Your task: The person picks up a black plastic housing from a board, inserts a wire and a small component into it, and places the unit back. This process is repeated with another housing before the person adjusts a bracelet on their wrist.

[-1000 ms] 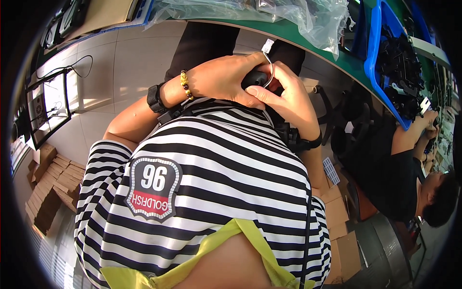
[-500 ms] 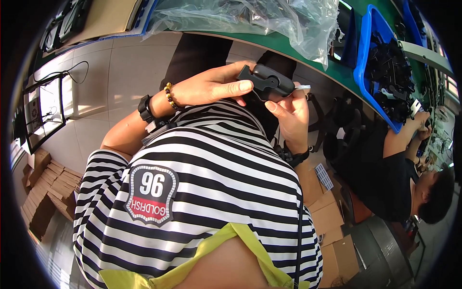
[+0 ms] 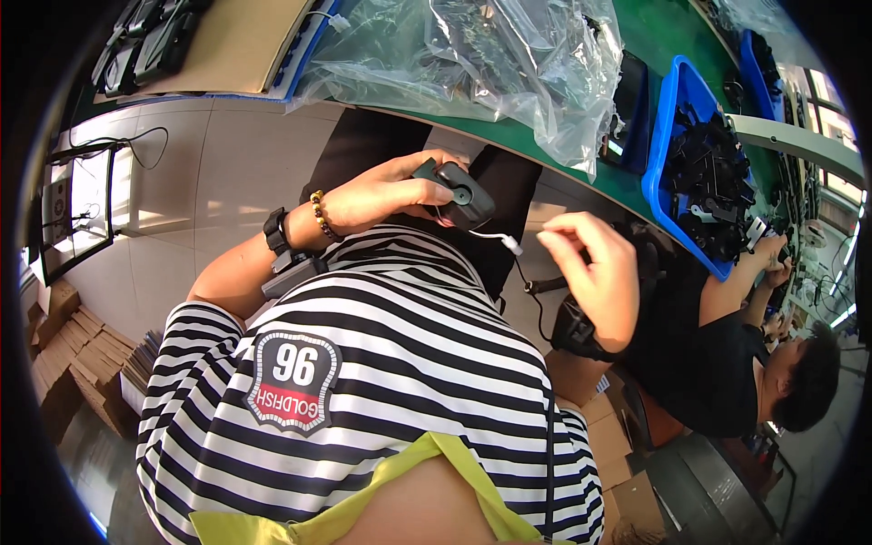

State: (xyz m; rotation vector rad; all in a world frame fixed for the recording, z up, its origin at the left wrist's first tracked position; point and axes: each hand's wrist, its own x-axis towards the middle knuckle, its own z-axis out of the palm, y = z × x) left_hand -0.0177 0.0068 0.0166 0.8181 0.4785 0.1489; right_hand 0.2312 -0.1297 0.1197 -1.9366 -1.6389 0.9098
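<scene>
My left hand (image 3: 413,191) is closed around a small black plastic device (image 3: 468,195) with a rounded body, a round hub on its side and a flat bracket-like part. A short white cable (image 3: 490,235) comes out of the device. It ends in a small white connector (image 3: 513,246) that hangs free. To the right of this connector, my right hand (image 3: 599,272) is raised, its fingers bent and the thumb a little apart from them. Nothing shows between them, and the hand does not touch the device.
Across the green table (image 3: 649,32) lies clear plastic sheeting (image 3: 454,64). A blue bin (image 3: 656,173) of black parts stands at right, beside a seated co-worker (image 3: 727,336). Cardboard (image 3: 227,45) and black devices (image 3: 163,45) are at far left. Flattened cartons (image 3: 86,350) are stacked on the floor.
My right hand has let go of the device and moved right and down. My left hand has lowered and turned the device, so the white cable now hangs out.
</scene>
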